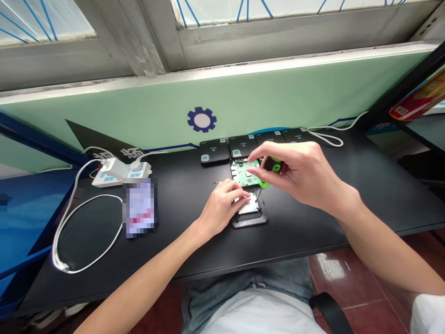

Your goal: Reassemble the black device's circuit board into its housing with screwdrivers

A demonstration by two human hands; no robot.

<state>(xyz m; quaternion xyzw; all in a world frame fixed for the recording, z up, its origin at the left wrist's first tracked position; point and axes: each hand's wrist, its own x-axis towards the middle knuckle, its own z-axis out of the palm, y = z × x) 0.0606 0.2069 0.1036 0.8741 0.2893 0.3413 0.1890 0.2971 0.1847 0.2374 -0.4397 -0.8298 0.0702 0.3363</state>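
My right hand [299,169] grips a black and green screwdriver [273,168], its tip pointing down at an opened black device case [250,214]. My left hand [224,204] rests on the left edge of that case, fingers curled and pressed on the white part inside it. A green circuit board [243,171] lies just behind the case, partly hidden by my right hand. A tiny screw-like speck [217,182] lies on the black table [306,222] by my left fingers.
Several closed black boxes [214,152] line the green wall at the back. A white power strip [120,173] with a looping white cable [69,222] lies at the left, beside a blurred phone-sized object [139,207]. Another white cable [328,137] sits back right.
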